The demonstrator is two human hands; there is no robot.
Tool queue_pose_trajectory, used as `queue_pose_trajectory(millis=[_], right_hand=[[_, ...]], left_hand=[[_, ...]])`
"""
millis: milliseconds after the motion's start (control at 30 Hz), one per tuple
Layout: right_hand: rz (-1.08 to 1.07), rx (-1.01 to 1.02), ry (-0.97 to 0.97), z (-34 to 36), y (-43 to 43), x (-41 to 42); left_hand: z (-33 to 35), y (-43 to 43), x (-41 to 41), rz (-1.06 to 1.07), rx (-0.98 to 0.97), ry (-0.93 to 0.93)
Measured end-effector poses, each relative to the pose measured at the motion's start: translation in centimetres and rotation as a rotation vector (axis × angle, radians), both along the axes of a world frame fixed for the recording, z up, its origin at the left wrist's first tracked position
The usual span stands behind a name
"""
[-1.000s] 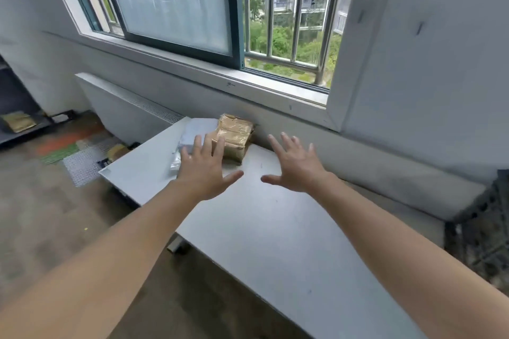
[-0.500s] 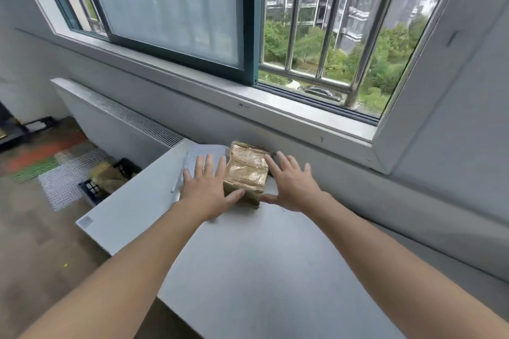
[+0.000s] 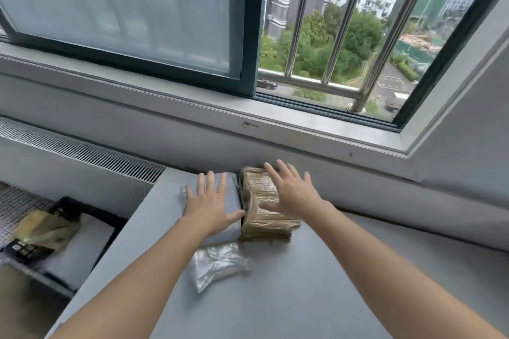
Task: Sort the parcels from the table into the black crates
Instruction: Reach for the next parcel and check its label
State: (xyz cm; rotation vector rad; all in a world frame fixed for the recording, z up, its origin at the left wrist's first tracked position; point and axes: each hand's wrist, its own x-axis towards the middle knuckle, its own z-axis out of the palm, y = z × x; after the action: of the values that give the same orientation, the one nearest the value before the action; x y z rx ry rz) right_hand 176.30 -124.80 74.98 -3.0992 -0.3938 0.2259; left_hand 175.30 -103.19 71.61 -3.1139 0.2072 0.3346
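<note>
Left hand (image 3: 212, 206) has just landed flat on the grey parcel (image 3: 232, 191), right hand (image 3: 292, 192) on the brown taped parcel (image 3: 267, 224); fingers spread, nothing gripped, so pickup seems next.

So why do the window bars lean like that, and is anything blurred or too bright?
Head view: the wide-angle lens splays the window bars and bows the sill; soft daylight from outside leaves no hard shadows on the table; the clear bag glints mildly; the left hand and right hand are fairly sharp, while the black crate at the left edge looks soft and stretched.
</note>
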Motion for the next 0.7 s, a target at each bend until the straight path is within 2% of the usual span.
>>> queue_pose_trajectory(millis=[200,433,533,700], right_hand=[[-0.035,-0.020,0.053,-3.7,4.8,1.2],[-0.001,-0.061,0.127,-8.6,6.6,1.8],[0.005,-0.031,0.138,-9.9,6.2,1.7],[0.013,-0.003,0.143,-11.4,5.7,1.0]], left_hand=[[-5.7,3.9,2.2,-0.064,0.001,0.157],[-11.2,4.1,3.0,-0.131,-0.043,0.291],[-12.7,4.2,3.0,-0.144,-0.057,0.280],[-13.6,4.5,2.1,-0.233,-0.098,0.156]])
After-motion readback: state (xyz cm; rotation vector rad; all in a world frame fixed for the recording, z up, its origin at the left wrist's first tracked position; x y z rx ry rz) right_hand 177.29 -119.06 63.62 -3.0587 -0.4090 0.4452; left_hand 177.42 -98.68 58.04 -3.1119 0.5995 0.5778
